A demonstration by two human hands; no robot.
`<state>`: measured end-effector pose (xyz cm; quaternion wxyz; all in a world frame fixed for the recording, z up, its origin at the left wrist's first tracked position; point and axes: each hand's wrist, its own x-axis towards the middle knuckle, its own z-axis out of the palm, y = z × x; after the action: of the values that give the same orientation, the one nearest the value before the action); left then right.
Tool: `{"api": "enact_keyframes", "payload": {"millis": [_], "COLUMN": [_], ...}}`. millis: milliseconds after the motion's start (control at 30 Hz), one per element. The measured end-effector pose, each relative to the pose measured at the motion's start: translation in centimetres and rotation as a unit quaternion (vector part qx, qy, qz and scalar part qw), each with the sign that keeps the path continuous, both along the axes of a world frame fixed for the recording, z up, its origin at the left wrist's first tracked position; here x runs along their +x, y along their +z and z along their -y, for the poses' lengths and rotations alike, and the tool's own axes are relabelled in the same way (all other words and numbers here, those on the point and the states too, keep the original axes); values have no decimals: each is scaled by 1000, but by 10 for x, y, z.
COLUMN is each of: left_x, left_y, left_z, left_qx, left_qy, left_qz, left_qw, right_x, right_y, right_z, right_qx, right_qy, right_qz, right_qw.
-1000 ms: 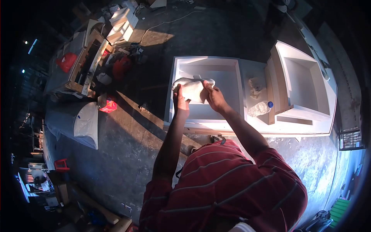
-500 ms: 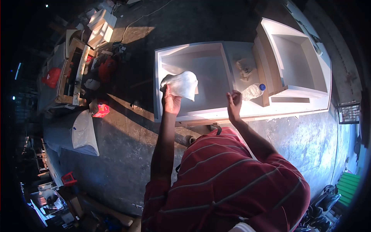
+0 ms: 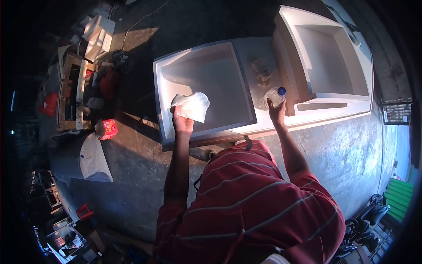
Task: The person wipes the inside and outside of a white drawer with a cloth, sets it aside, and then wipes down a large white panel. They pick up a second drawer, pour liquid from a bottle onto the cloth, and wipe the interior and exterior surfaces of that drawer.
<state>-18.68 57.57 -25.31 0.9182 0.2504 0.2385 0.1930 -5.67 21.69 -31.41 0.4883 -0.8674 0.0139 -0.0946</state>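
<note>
My left hand (image 3: 183,123) is closed on a white cloth (image 3: 193,106), which spreads above the fingers over the left white cabinet box (image 3: 246,79). My right hand (image 3: 277,112) is wrapped round a clear plastic bottle (image 3: 269,95) with a blue cap (image 3: 281,91). The bottle is between the two box sections, over the white panel. Beyond it lies a crumpled, brownish bundle (image 3: 262,72) that I cannot identify.
A second white box section (image 3: 323,57) rises at the right. To the left are a wooden frame (image 3: 81,94), a red box (image 3: 107,129) and a pale curved panel (image 3: 94,158). A red stool (image 3: 84,212) stands at the lower left, on the concrete floor (image 3: 132,193).
My right hand has moved up to the bottle and closed round it; before, it was beside it. The bottle now looks more upright. My left hand still grips the cloth, and the view has shifted.
</note>
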Motion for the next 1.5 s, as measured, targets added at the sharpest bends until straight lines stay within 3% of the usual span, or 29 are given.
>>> {"api": "enact_keyframes", "payload": {"millis": [100, 167, 200, 267, 300, 333, 433, 533, 600, 667, 900, 1300, 1500], "left_x": [10, 18, 21, 30, 34, 38, 42, 42, 40, 33, 18, -1, 1], "left_y": [0, 11, 17, 29, 39, 46, 67, 72, 69, 68, 62, 47, 38], "left_z": [8, 16, 22, 30, 34, 36, 41, 37, 34, 31, 13, 7, -4], "left_qx": [-12, -11, -10, -3, 3, 9, 39, 70, 124, 121, 229, 145, 95], "left_qy": [7, 5, -1, -1, -8, -15, -50, -77, -66, -50, -76, -43, -33], "left_qz": [-3, 8, 21, 24, 31, 37, 60, 82, 20, -12, 0, -2, -16], "left_qw": [1000, 1000, 1000, 1000, 999, 999, 996, 991, 990, 991, 970, 988, 995], "right_x": [10, 8, 8, 8, 8, 4, -3, 1, 5, 5, 0, -16, -30], "right_y": [23, 69, 91, 121, 115, 148, 177, 176, 178, 191, 214, 194, 182], "right_z": [-9, -20, -27, -43, -51, -63, -97, -120, -130, -140, -172, -193, -185], "right_qx": [-44, -89, -89, -70, -56, -59, -77, -171, -161, -228, -296, -334, -273], "right_qy": [56, 181, 188, 307, 349, 377, 448, 472, 475, 475, 500, 522, 505], "right_qz": [80, 134, 132, 81, 138, 32, 29, 73, 117, 80, 37, 10, 20], "right_qw": [994, 970, 969, 945, 925, 924, 890, 861, 857, 846, 813, 785, 818]}}
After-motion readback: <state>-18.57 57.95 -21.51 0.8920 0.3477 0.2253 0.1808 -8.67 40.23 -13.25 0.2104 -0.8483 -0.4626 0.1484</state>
